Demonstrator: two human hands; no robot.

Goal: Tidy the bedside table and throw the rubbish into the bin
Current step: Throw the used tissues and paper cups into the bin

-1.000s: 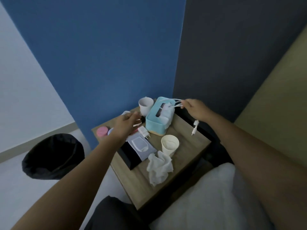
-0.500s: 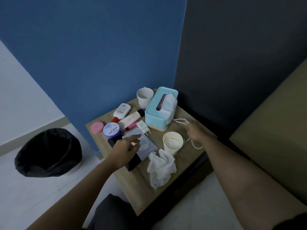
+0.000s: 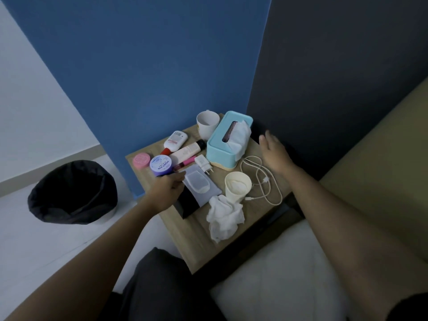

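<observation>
Table (image 3: 190, 239) edge: left hand (image 3: 165, 189) pinches wipes pack (image 3: 199, 185) | right hand (image 3: 275, 152) spread, empty, back corner

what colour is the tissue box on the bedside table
Light blue tissue box with a pale base, seen in the head view.

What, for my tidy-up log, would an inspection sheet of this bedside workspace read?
Surface: wooden bedside table, crowded.
Job's things: crumpled tissue and paper cup on the table; black-lined bin on the floor to its left.
Clutter: tissue box, mug, purple jar, pink tin, white bottle, cream tube, charger plug, wipes pack on a black case.
Hands: left hand touches the wipes pack's edge, grip unclear; right hand open, holding nothing, beside the tissue box.
Cables: white cable lying in loose loops right of the paper cup.
Surroundings: blue wall, dark panel, mattress.
</observation>
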